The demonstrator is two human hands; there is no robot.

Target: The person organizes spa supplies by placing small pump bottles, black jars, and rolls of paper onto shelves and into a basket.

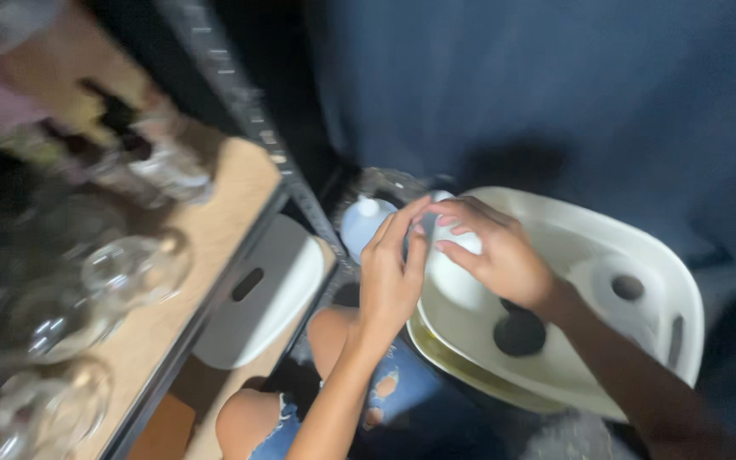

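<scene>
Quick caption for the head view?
Both hands, left hand and right hand, grip a white object over a white tray.

Bare forearms with no sleeves, watch or rings on left hand [392, 277] or right hand [497, 255]; short, plain nails on slim fingers [411, 223]; ripped blue denim jeans [393, 400], frayed holes at both knees

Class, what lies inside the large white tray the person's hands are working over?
Inside the white tray sit a white rounded object under the right hand and left hand, and a dark round shape. The hands hide the object's top.
</scene>
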